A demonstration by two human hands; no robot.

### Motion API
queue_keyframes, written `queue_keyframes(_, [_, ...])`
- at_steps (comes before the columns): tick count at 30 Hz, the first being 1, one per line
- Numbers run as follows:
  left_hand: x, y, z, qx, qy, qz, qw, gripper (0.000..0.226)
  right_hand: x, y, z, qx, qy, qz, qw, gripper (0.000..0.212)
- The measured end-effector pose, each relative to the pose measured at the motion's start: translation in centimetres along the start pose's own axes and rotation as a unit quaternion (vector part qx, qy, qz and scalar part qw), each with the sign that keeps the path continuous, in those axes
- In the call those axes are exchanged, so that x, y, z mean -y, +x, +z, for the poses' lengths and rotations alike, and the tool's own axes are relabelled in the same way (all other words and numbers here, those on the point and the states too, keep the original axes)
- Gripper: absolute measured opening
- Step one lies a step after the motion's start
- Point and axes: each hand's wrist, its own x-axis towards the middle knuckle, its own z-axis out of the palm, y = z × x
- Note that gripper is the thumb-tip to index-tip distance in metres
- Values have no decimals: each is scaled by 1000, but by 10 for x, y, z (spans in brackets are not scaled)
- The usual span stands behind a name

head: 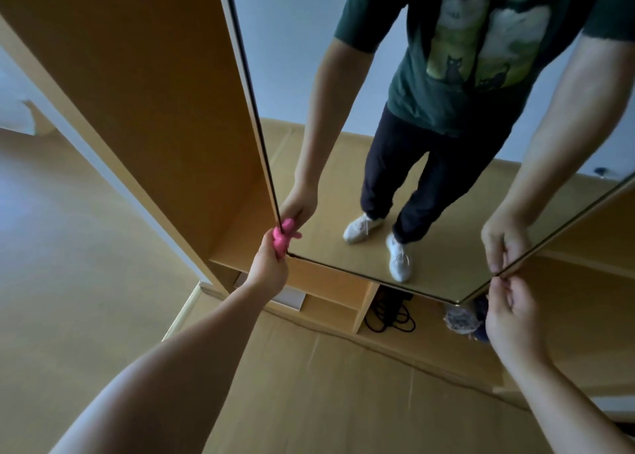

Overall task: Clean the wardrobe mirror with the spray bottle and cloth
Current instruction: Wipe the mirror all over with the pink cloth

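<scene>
The wardrobe mirror (326,185) is a tall door panel that reflects a person standing in front of it. My left hand (269,264) grips a bunched pink cloth (281,239) and presses it against the mirror's lower left corner, at its left edge. My right hand (512,312) pinches the mirror's right edge near the lower right corner, fingers curled round the thin frame. No spray bottle shows in the head view.
An open wooden wardrobe compartment (165,103) stands left of the mirror. Below the mirror, low shelves hold a coiled black cable (390,312) and a crumpled bag (460,319). A wooden floor (292,385) lies beneath my arms.
</scene>
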Motion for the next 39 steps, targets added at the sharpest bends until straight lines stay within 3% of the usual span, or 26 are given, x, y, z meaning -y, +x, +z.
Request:
queue_keyframes(4, [16, -5, 12, -16, -106, -97, 989, 40, -13, 3, 5, -12, 2, 9, 1000, 22])
queue_keyframes(7, [28, -2, 17, 24, -105, -182, 977, 33, -20, 3, 9, -19, 1, 12, 1000, 17])
queue_keyframes(13, [20, -7, 44, 20, -182, -179, 967, 32, -28, 5, 11, -27, -18, -2, 999, 13])
queue_keyframes(16, [15, -10, 58, 1, -154, -189, 970, 29, -29, 6, 8, -15, -31, -27, 999, 37])
queue_keyframes(18, [10, -14, 71, -9, -163, -185, 969, 34, -28, 5, 5, -5, -29, -54, 998, 34])
queue_keyframes(22, [0, -25, 98, -5, -170, -170, 971, 33, -38, 7, 1, 15, -33, -80, 996, 55])
queue_keyframes(25, [-12, -37, 112, -10, -174, -174, 969, 36, -39, 9, 0, 21, -20, -80, 996, 51])
queue_keyframes(28, [-17, -44, 120, 0, -178, -180, 967, 37, -39, 11, -2, 29, -27, -86, 995, 26])
queue_keyframes(30, [-18, -46, 125, -1, -170, -180, 969, 39, -42, 14, -2, 30, -38, -98, 994, 20])
queue_keyframes(35, [-27, -54, 141, 4, -159, -183, 970, 36, -49, 16, -4, 38, -41, -101, 993, 56])
queue_keyframes(39, [-33, -60, 157, 12, -179, -184, 967, 44, -51, 19, -4, 40, -44, -106, 993, 61])
